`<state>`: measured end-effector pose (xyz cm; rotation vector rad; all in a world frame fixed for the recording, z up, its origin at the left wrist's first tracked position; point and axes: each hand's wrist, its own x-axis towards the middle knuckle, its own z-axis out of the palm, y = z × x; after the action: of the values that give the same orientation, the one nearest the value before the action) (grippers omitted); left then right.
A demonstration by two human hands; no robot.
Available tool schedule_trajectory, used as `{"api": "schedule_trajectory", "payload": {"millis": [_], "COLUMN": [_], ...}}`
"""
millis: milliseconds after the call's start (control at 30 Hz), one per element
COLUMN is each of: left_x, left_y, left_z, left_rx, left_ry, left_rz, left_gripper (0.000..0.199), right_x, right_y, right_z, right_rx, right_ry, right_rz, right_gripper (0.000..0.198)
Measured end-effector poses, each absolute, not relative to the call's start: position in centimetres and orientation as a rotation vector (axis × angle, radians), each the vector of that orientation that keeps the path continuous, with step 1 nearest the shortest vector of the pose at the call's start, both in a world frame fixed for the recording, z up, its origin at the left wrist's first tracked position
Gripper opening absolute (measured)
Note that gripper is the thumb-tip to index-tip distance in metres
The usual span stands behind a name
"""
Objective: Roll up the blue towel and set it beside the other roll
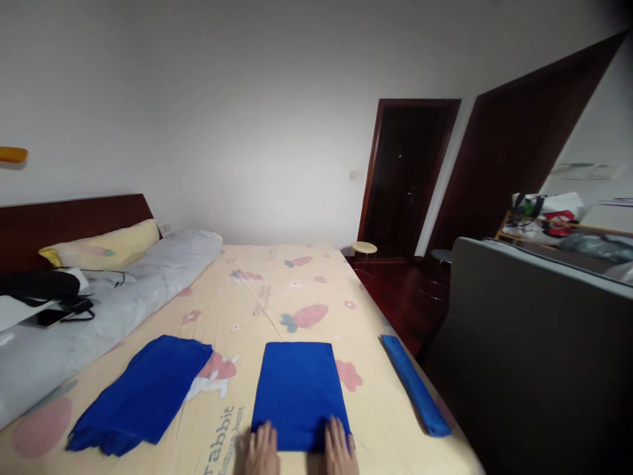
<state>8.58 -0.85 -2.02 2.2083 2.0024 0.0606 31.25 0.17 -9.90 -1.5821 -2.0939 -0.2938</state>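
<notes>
A blue cloth, folded into a neat rectangle, lies flat on the bed in front of me. My left hand rests on its near left corner, fingers stretched forward. On the near right corner lies my right hand, its fingers also laid out flat. To the left is a second blue cloth, loosely spread with a crumpled near end. A narrow blue folded strip of fabric lies along the right edge of the bed.
The bed sheet has a carrot and rabbit print. A grey quilt, a pillow and a black bag lie along the left. Beyond the bed's right edge stand a dark grey panel and a round stool.
</notes>
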Motion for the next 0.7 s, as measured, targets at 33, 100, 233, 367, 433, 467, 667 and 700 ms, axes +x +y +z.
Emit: {"api": "schedule_trajectory", "payload": {"millis": [33,100,233,367,433,467,667,700], "left_x": [9.7,11.0,7.8,2.4,1.3,1.3,3.0,3.1], "left_y": [-1.0,-1.3,-2.0,-2.6,-2.6,-2.5,-1.5,-1.3], "left_z": [-2.5,-3.4,-4.2,-2.7,-1.6,-1.1,0.5,0.6], "left_rx": [2.225,2.259,2.326,2.334,2.338,2.337,2.329,2.337], "left_ry": [1.872,1.68,1.68,1.699,1.674,1.677,1.808,1.817], "left_rz": [0.046,0.014,0.061,0.164,0.173,0.158,0.003,-0.012], "left_gripper": [0.062,0.063,0.063,0.058,0.056,0.057,0.066,0.065], "right_x": [29.7,27.7,30.1,35.4,36.8,37.1,37.4,37.5], "right_y": [0.0,-0.4,-2.1,-3.4,-3.3,-3.0,-1.1,-0.9], "right_z": [-10.1,-10.4,-10.8,-10.2,-9.5,-9.2,-7.3,-6.9], "right_rx": [-1.499,-1.304,-1.339,-1.621,-1.657,-1.66,-1.525,-1.482], "right_ry": [-2.136,-2.211,-2.175,-2.071,-2.139,-2.182,-2.336,-2.347], "right_rz": [-0.335,-0.357,-0.298,-0.125,-0.05,-0.04,-0.336,-0.377], "right_gripper": [0.057,0.056,0.063,0.057,0.051,0.05,0.054,0.052]}}
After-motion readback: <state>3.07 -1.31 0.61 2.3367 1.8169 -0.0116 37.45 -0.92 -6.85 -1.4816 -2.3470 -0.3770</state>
